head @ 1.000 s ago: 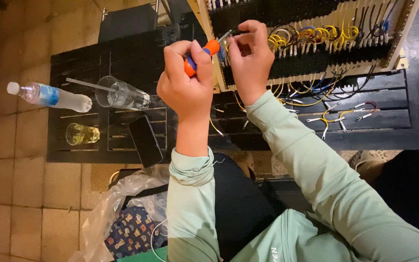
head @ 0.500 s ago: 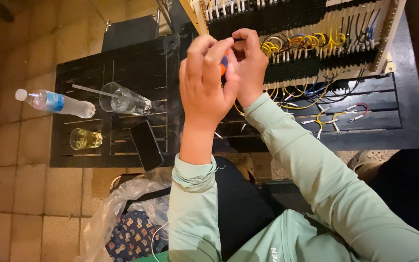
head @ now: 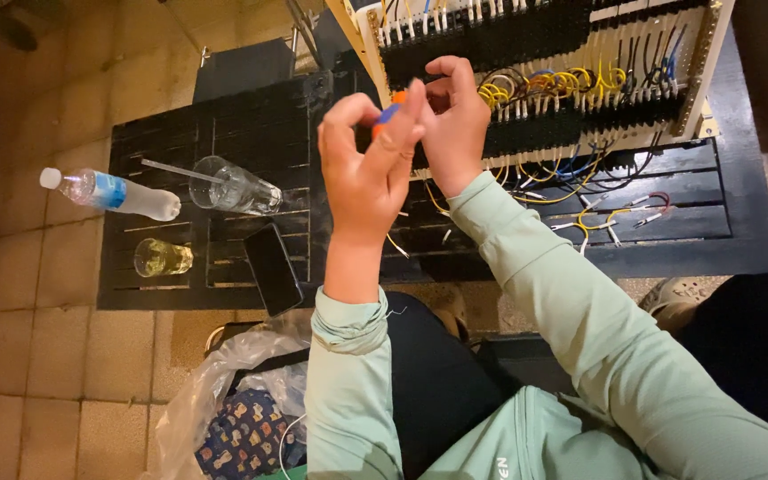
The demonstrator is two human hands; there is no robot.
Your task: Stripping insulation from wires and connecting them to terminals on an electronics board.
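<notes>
While both hands are raised together at upper centre, the left hand (head: 368, 169) pinches an orange-and-blue screwdriver (head: 388, 113) and the right hand (head: 452, 120) curls its fingers beside the tip; whether it grips anything, I cannot tell. Just behind stands a wiring panel (head: 571, 89) with yellow wires. At left on the dark worktop (head: 251, 133) lie a tumbler (head: 228, 188), phone (head: 273, 268) and water bottle (head: 108, 193).

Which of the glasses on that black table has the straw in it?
On the black slatted table, look left of the raised hands. Beside the plastic water bottle stands the taller clear glass, which holds a straw; the short glass nearer the phone has none.
</notes>
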